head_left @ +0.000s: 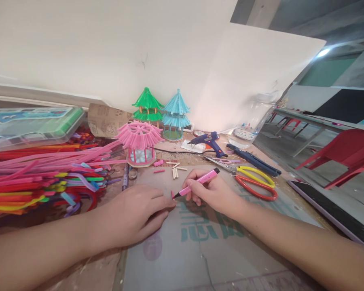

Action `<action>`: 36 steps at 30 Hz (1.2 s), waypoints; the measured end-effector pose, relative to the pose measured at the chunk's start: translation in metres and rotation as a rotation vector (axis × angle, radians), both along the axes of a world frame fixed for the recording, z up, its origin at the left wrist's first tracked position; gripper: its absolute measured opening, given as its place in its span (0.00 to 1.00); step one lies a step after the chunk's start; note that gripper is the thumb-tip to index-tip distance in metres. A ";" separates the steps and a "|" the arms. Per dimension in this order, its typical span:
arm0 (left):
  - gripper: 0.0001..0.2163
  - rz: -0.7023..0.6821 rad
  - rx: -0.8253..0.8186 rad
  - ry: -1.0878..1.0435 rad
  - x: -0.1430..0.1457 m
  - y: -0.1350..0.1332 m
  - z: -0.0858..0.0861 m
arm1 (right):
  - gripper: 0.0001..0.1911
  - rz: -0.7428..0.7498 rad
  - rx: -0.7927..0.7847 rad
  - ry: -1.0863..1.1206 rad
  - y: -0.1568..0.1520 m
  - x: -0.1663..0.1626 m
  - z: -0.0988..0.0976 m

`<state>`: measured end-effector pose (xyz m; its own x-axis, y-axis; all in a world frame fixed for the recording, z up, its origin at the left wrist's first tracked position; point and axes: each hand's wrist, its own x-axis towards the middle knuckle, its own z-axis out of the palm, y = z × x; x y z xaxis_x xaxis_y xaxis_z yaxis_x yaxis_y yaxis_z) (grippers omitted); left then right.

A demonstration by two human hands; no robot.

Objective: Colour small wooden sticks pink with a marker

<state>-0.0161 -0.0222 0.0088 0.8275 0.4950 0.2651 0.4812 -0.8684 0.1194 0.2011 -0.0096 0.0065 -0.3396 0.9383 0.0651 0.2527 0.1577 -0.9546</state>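
My right hand (210, 190) is closed around a pink marker (200, 180), its dark tip pointing down and left. That tip meets a short wooden stick (172, 195), coloured pink on its visible part. At the stick's lower end are the fingertips of my left hand (141, 212), which rests palm down on the grey work sheet with the fingers closed on the stick. Several uncoloured short sticks (175, 173) lie behind the marker. A pink marker cap (158, 163) and a pink stick (159, 171) lie to their left. The pink pavilion model (139, 137) stands behind my left hand.
Pipe cleaners (48, 173) are piled at left, below a plastic case (33, 125). Green (147, 103) and blue (176, 107) pavilions stand at the back. A glue gun (209, 141), scissors (256, 186), dark-handled pliers (255, 159), a clear jar (248, 121) and a phone (330, 210) are at right.
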 end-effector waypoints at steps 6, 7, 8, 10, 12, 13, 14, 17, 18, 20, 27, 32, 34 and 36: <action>0.12 0.017 -0.015 0.023 -0.001 0.000 -0.001 | 0.10 -0.041 0.025 0.012 0.002 0.000 -0.002; 0.12 0.018 -0.014 0.020 -0.001 0.000 -0.001 | 0.10 -0.041 0.027 0.010 0.002 0.000 -0.003; 0.12 0.020 -0.015 0.018 -0.001 0.000 -0.001 | 0.10 -0.041 0.029 0.007 0.002 0.000 -0.003; 0.12 0.023 -0.017 0.007 -0.001 0.000 -0.002 | 0.11 -0.042 0.032 0.006 0.002 0.000 -0.003; 0.12 0.028 -0.023 0.001 -0.001 0.000 -0.002 | 0.11 -0.036 0.030 0.004 0.002 0.000 -0.003; 0.12 0.030 -0.027 0.000 -0.001 0.000 -0.003 | 0.11 -0.030 0.027 0.002 0.002 0.000 -0.002; 0.12 0.031 -0.030 0.000 -0.001 0.000 -0.003 | 0.11 -0.023 0.023 -0.001 0.002 0.000 -0.002; 0.11 0.039 -0.031 0.001 -0.001 0.000 -0.003 | 0.10 0.003 0.002 -0.011 0.001 0.000 0.001; 0.11 0.040 -0.030 0.001 -0.001 0.000 -0.003 | 0.10 0.008 -0.006 -0.011 0.001 -0.001 0.001; 0.11 0.040 -0.030 0.006 -0.001 0.000 -0.002 | 0.10 0.007 -0.011 -0.003 0.000 -0.001 0.002; 0.11 0.041 -0.041 0.022 -0.002 0.000 -0.003 | 0.11 -0.016 0.018 0.029 0.001 0.000 -0.002; 0.11 0.042 -0.041 0.017 -0.001 0.000 -0.003 | 0.10 -0.013 0.010 0.013 0.001 -0.001 0.000; 0.10 0.040 -0.026 0.019 -0.001 0.000 -0.002 | 0.10 -0.013 0.001 0.016 0.001 -0.001 0.000; 0.11 0.035 -0.001 0.031 0.000 -0.001 -0.001 | 0.11 -0.016 -0.005 0.015 0.001 -0.001 0.000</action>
<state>-0.0162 -0.0232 0.0081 0.8172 0.5242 0.2394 0.5150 -0.8507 0.1048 0.1999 -0.0082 0.0061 -0.3232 0.9441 0.0650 0.2411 0.1486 -0.9591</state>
